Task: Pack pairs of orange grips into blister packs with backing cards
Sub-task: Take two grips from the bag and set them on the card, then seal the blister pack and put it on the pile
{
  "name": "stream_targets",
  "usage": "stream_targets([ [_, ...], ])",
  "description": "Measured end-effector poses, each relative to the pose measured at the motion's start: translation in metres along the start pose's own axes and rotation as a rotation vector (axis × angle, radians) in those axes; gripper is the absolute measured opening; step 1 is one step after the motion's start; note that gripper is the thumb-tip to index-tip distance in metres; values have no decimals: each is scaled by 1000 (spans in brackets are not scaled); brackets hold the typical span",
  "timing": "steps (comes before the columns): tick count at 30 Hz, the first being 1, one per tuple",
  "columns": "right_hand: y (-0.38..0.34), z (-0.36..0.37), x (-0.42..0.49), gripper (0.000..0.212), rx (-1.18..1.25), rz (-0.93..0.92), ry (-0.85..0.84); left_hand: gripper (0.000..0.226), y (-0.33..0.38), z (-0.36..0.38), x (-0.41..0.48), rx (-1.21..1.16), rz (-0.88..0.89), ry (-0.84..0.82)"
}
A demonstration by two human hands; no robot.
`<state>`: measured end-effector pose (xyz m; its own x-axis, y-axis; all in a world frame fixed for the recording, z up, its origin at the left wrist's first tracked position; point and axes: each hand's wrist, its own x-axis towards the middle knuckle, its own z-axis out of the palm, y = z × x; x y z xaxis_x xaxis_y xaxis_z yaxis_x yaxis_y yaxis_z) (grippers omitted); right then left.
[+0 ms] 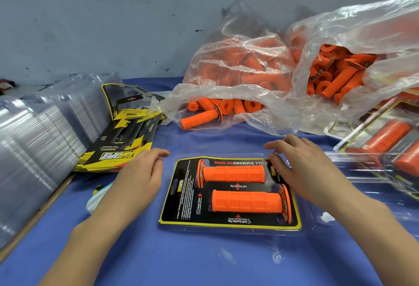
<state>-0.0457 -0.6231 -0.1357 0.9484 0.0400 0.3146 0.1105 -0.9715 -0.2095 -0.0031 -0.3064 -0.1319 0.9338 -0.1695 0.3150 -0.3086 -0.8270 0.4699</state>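
A black and yellow backing card (181, 204) lies in a clear blister pack on the blue cloth in front of me. Two orange grips lie on it, the far grip (233, 173) above the near grip (247, 201), pointing opposite ways. My left hand (136, 178) hovers just left of the pack with relaxed fingers, holding nothing. My right hand (301, 165) rests over the pack's far right corner, thumb against the card's edge, fingers loosely spread.
Clear plastic bags of loose orange grips (229, 104) sit behind the pack. A stack of backing cards (120, 145) lies at left beside stacked empty blister shells (38, 140). Filled packs (383, 145) pile at the right. A wall stands behind.
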Motion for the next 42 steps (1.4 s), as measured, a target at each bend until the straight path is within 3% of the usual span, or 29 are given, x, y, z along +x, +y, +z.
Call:
stream_targets([
  [3, -1, -3, -3, 32, 62, -21, 120, 23, -1, 5, -7, -2, -128, -71],
  [8, -11, -20, -13, 25, 246, 19, 497, 24, 1, 11, -16, -97, -228, -210],
  [13, -19, -32, -32, 25, 372, 55, 608, 38, -4, 10, -22, -225, -309, -231],
  [16, -30, -35, -51, 24, 195, -161, 712, 37, -10, 10, -27, -298, -358, -198],
  [19, -48, -23, -72, 16, 133, -484, 625, 36, -17, 8, -28, -304, -376, -137],
  [22, -55, -8, -82, 15, 147, -558, 426, 35, -21, 7, -28, -278, -376, -112],
  [26, -39, 7, -86, 40, 56, -381, 249, 33, -26, 7, -26, -237, -365, -70],
  [31, -18, 12, -85, 52, 46, -52, 149, 31, -31, 10, -23, -224, -359, -85],
  [35, -1, 14, -83, 30, 141, 180, 106, 29, -33, 12, -23, -228, -352, -90],
  [37, 6, 18, -81, 23, 248, 254, 82, 29, -33, 12, -25, -227, -346, -90],
  [40, 10, 16, -74, 36, 503, 403, 113, 30, -32, 12, -25, -232, -332, -81],
  [42, 10, 11, -70, 34, 731, 534, 185, 29, -30, 12, -25, -232, -324, -80],
])
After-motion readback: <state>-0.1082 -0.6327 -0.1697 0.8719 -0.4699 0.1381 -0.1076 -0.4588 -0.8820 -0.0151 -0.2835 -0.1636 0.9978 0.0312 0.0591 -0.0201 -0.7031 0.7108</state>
